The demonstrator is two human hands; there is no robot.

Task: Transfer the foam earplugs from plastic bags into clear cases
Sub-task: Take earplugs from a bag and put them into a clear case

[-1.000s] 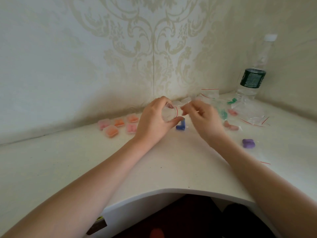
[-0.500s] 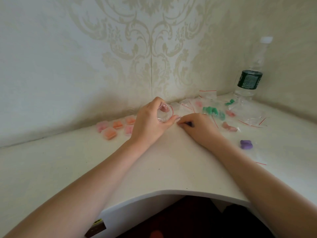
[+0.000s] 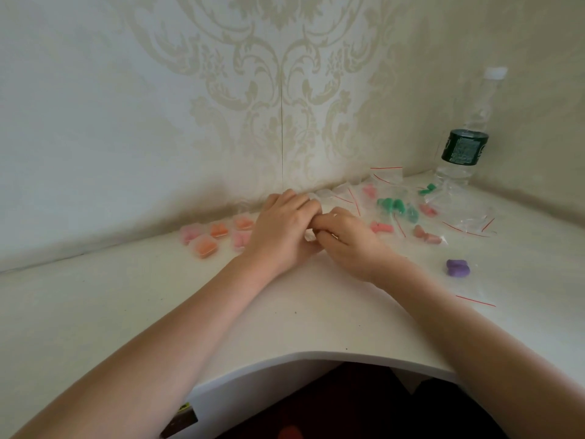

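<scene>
mostly hidden: clear case (image 3: pixel 309 236) between hands

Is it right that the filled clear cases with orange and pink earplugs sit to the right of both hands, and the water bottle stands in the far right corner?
Not quite. The head view shows the filled cases lying left of the hands. The water bottle does stand in the far right corner.

- White corner desktop (image 3: pixel 285 312): smooth, matt finish; a few dark specks are noted.
- Cream damask wallpaper (image 3: pixel 285 90): matt, a faintly raised pattern is seen.
- Clear red-striped plastic bags (image 3: pixel 387 177): thin, glossy, crinkled.
- Purple foam earplugs (image 3: pixel 458 268): matt, soft-looking.
- Clear plastic water bottle (image 3: pixel 463 147): glossy, with a dark green label.
</scene>
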